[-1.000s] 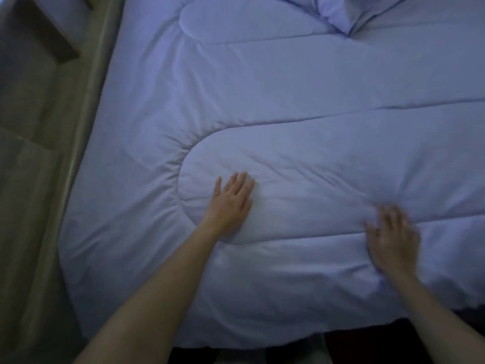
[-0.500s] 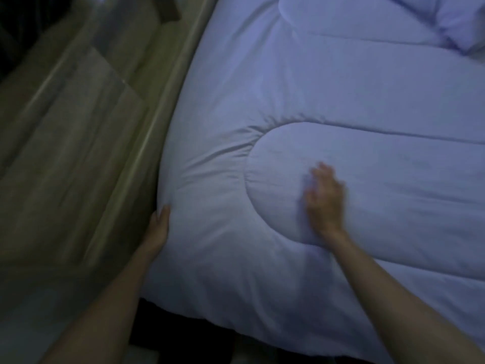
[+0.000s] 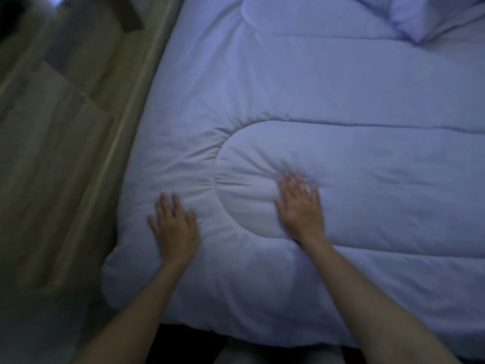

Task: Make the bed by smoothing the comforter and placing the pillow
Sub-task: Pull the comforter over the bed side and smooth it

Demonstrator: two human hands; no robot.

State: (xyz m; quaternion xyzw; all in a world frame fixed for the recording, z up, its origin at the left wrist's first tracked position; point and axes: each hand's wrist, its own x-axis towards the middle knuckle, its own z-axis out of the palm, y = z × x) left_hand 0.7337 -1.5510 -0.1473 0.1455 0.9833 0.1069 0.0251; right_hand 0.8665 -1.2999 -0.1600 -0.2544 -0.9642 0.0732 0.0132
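Observation:
A pale lavender quilted comforter (image 3: 328,82) covers the bed and fills most of the view. My left hand (image 3: 174,225) lies flat on it near the front left corner, fingers spread. My right hand (image 3: 300,207) presses flat on the rounded end of a stitched oval panel, fingers apart and slightly blurred. Small creases fan out between the two hands. A pillow (image 3: 430,17) in the same fabric lies at the far top right, partly cut off by the frame edge.
A light wooden bed frame rail (image 3: 126,143) runs along the left side of the comforter. Wooden flooring (image 3: 44,143) lies to the left of it. The comforter's front edge hangs over a dark gap (image 3: 189,342) at the bottom.
My left hand came off the comforter's left edge and now lies flat on top near the corner. My right hand shifted slightly, still pressing the oval panel. The view moved a little right.

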